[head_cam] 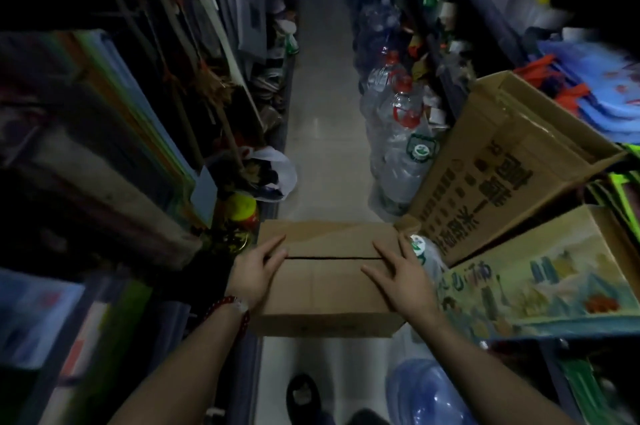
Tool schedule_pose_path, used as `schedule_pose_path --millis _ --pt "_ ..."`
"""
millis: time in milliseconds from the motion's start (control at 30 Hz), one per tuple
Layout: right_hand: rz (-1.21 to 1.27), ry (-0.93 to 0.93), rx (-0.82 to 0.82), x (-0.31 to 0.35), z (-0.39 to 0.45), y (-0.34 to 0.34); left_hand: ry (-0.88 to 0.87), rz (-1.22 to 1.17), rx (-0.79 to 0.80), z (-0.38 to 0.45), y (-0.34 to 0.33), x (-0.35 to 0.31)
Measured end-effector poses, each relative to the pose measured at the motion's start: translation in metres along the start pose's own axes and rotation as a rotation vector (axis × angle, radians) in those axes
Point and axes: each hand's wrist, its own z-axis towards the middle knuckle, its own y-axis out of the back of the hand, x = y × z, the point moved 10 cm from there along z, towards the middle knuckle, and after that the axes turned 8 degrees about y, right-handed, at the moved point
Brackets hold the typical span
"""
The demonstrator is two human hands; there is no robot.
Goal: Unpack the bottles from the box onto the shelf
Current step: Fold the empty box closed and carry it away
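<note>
A brown cardboard box [329, 289] sits in the aisle in front of me, its two top flaps shut along a dark centre seam. My left hand [254, 272] lies flat on the box's left top edge, fingers spread toward the seam. My right hand [401, 274] rests flat on the right side of the top, fingers pointing at the seam. The box's contents are hidden. A yellow-capped bottle [242, 216] stands on the left shelf [104, 182] beside the box.
Shelves crowd both sides of a narrow tiled aisle [322, 113]. Large clear water bottles [401, 133] stand at the right. Two open cartons [502, 161] [554, 272] lean on the right. A white plastic bag [277, 171] lies left. My shoe [303, 393] is below the box.
</note>
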Motion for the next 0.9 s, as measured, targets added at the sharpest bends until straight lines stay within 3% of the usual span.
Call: schedule_pose_path --millis 233,433,633,900 --pt "0.014 -0.050 0.012 -0.022 0.091 -0.014 -0.013 0.050 0.088 0.110 -0.019 -0.019" --pt "-0.021 -0.057 0.089 -0.055 0.197 -0.053 0.086 -0.023 0.116 0.211 -0.052 0.004" --pt "-0.081 -0.044 0.237 -0.093 0.285 -0.132 0.171 -0.036 0.120 0.312 -0.098 0.056" --pt "-0.085 -0.060 0.228 -0.172 0.346 -0.270 0.240 -0.057 0.148 0.407 -0.201 0.179"
